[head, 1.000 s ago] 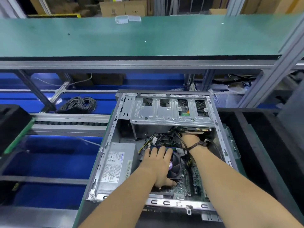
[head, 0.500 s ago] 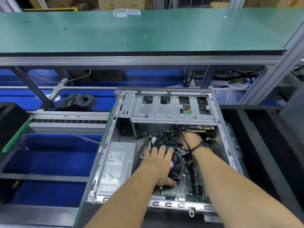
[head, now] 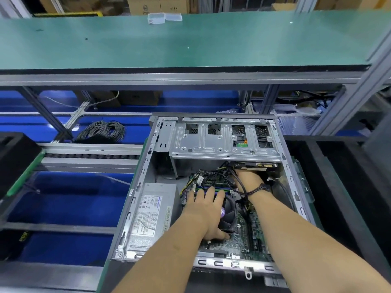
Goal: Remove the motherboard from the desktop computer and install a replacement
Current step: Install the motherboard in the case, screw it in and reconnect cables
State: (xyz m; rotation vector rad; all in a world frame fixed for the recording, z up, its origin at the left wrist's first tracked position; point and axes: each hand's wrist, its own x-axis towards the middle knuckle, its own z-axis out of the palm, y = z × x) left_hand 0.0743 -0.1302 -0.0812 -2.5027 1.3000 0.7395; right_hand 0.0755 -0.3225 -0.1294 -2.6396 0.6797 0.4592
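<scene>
One open computer case (head: pixel 135 218), both your hands inside. One power supply (head: pixel 153 216) just left of your left hand (head: pixel 208 214), which lies flat, fingers straight, on the fan (head: pixel 229 214) over the one motherboard (head: pixel 243 235). Your right hand (head: pixel 248 178) reaches under the drive cage (head: pixel 222 142), fingers hidden, grip unclear. Hands unmoved since earlier; view only shifted.

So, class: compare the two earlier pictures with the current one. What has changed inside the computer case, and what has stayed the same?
Very little changed. The right hand stays reaching in under the drive cage, cables across its wrist. The left hand stays resting on the CPU fan. Nothing was gripped or released; only the camera view shifted slightly. The power supply and motherboard are unmoved.
</scene>
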